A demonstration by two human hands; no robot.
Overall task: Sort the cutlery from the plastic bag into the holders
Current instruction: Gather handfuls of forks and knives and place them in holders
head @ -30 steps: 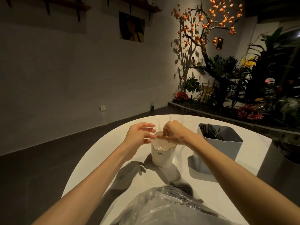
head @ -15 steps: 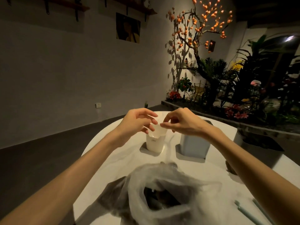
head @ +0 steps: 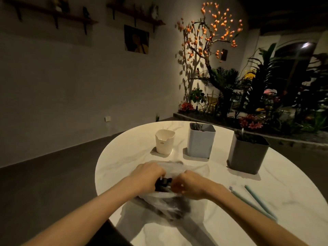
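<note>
A clear plastic bag (head: 170, 206) lies on the white round table (head: 124, 157), close to me. Dark cutlery (head: 163, 183) shows in its open mouth. My left hand (head: 148, 174) is at the left of the mouth with fingers curled on the bag's rim. Just right of the cutlery, my right hand (head: 189, 184) has its fingers curled inward; it is blurred and its hold is unclear. Beyond the bag stand three holders: a white one (head: 165, 142), a light blue one (head: 201, 142) with dark cutlery inside, and a grey one (head: 248, 154).
Two thin teal sticks (head: 257, 201) lie on the table to the right of my right forearm. The table's left edge drops to a dark floor. A planter bed with plants and an orange-fruited tree (head: 213, 41) stands behind the table.
Both hands have left the white holder's rim and come back towards me to the bag's mouth. The view has tilted, so all three holders now show.
</note>
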